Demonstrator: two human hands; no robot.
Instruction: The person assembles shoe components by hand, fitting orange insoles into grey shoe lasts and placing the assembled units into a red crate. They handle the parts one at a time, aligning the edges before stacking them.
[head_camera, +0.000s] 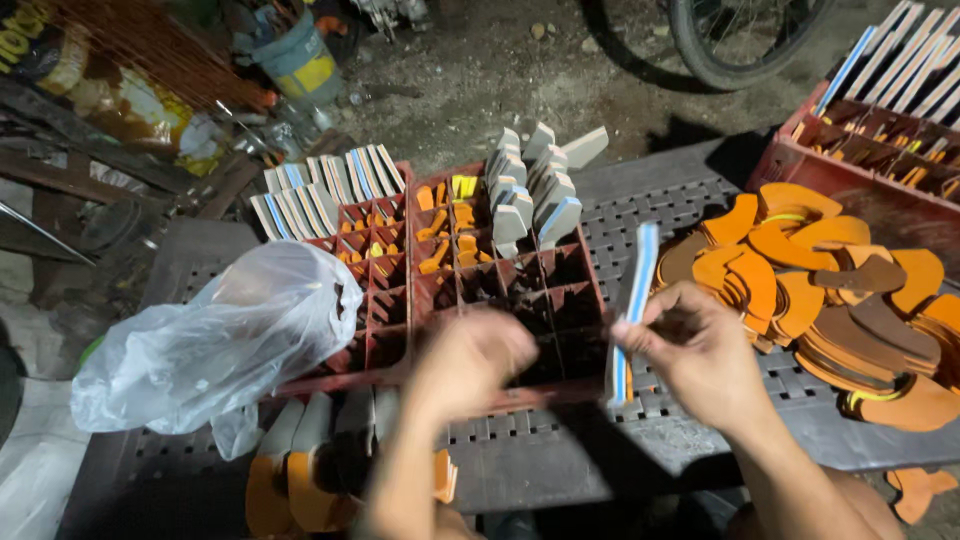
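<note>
We've got the right hand (705, 355) pinching a thin blue-and-white foam strip (632, 310) upright just right of the red divided crate (590, 265), left hand (470, 360) blurry so can't tell its grip, so we'd keep it vertical for the slots.

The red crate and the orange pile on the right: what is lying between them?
In the head view, the right hand holds an upright layered foam strip between the red crate and the orange pile, above bare grey grating.
</note>
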